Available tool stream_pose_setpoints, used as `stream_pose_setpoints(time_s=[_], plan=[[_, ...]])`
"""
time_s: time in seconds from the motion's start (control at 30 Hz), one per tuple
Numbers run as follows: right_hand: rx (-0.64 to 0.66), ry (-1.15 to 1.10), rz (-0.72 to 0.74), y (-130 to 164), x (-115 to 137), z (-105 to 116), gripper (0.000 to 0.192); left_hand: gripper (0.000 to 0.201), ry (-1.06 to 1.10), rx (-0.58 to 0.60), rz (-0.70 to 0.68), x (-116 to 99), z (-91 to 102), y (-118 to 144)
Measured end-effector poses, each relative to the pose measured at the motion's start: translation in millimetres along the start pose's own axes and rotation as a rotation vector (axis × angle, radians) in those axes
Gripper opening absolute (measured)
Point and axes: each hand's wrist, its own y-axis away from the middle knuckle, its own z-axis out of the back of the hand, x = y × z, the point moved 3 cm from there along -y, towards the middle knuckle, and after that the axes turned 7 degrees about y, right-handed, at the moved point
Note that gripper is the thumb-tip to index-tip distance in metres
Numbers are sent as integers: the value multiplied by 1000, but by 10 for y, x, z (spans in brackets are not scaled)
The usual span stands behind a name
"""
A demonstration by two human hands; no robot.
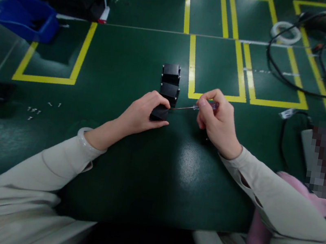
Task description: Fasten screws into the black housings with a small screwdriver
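Steel screwdriver (194,107) pinched by right hand (217,120), pointing left; left hand (142,114) clasps black block (160,113).

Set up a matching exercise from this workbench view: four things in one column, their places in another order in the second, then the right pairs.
Things:
1. Small black box-shaped part
2. Slim screwdriver with a clear purple handle
3. Blue plastic bin
4. White roll of tape

Places:
A. Far left of the green table, beside a yellow-marked rectangle
B. Under the fingers of the left hand
C. Far right, next to black cables
D. Held in the right hand, tip pointing at the black part

Pairs: 1-B, 2-D, 3-A, 4-C
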Motion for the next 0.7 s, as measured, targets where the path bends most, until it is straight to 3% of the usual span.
stream_pose_setpoints(time_s=[0.7], plan=[[-9, -78, -11, -7, -12, -10, 21, 35, -13, 11, -1, 5, -1, -2]])
